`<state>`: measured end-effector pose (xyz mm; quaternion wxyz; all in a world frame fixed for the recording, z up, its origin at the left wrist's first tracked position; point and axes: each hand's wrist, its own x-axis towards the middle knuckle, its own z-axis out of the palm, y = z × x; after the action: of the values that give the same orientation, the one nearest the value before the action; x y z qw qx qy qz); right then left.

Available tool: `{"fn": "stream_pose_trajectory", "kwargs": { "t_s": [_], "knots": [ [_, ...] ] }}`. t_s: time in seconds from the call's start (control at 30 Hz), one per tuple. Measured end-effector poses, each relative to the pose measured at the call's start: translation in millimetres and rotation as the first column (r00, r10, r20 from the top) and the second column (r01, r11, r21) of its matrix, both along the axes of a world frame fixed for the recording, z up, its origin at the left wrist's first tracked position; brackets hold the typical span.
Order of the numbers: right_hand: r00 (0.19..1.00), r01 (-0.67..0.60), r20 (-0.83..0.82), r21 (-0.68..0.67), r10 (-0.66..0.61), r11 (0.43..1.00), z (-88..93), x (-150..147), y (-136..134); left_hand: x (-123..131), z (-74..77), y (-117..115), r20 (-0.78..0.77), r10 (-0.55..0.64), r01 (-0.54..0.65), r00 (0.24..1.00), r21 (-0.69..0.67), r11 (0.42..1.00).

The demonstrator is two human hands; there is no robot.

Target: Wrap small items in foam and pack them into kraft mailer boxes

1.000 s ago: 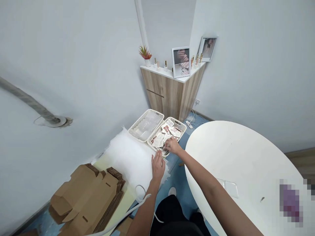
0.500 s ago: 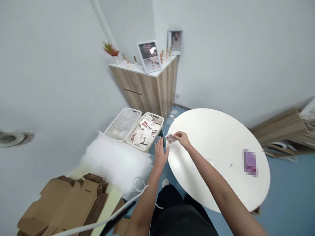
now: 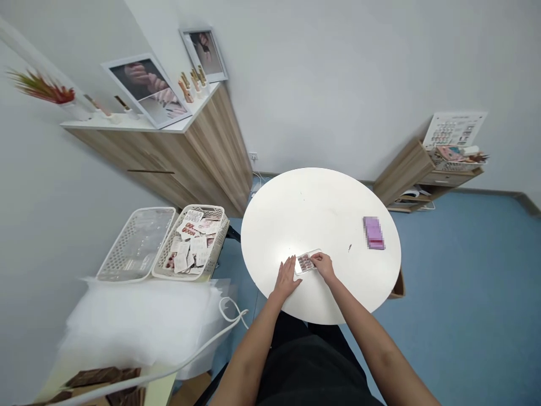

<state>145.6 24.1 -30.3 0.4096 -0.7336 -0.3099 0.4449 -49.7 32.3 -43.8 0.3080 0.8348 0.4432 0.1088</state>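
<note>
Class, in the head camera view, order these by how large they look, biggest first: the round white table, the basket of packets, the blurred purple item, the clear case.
1. Round white table
2. Basket of packets
3. Blurred purple item and clear case: these look alike, so they stay unranked.

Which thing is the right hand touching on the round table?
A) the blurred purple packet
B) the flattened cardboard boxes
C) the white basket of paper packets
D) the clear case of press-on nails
D. The right hand has its fingers on the clear case of press-on nails, which lies on the round white table, and the left hand lies flat beside it.
</note>
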Motion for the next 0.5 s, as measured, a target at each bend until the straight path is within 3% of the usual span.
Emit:
{"fn": "stream_pose_trajectory", "kwargs": {
  "t_s": [0.13, 0.23, 0.37, 0.5],
  "knots": [
    [0.991, -0.052, 0.123, 0.021, 0.050, 0.998, -5.8, -15.5, -5.8, 3.6, -1.4, 2.9, 0.000, -0.004, 0.004, 1.000, 0.073, 0.997],
    [0.939, -0.101, 0.335, 0.062, 0.075, 0.993, -7.2, -15.3, -10.7, 6.0, 0.5, 4.0, -0.015, -0.003, 0.005, 1.000, 0.129, 0.992],
    [0.828, -0.032, 0.560, 0.050, -0.001, 0.998, -13.5, 7.6, -17.3, 11.7, 3.2, -2.0, -0.053, 0.033, -0.022, 0.998, 0.184, 0.983],
    [0.840, 0.011, 0.543, -0.022, 0.003, 1.000, -21.1, 32.7, -13.0, 21.4, 5.6, -16.7, -0.103, 0.075, -0.050, 0.992, 0.228, 0.972]
  ]
}}
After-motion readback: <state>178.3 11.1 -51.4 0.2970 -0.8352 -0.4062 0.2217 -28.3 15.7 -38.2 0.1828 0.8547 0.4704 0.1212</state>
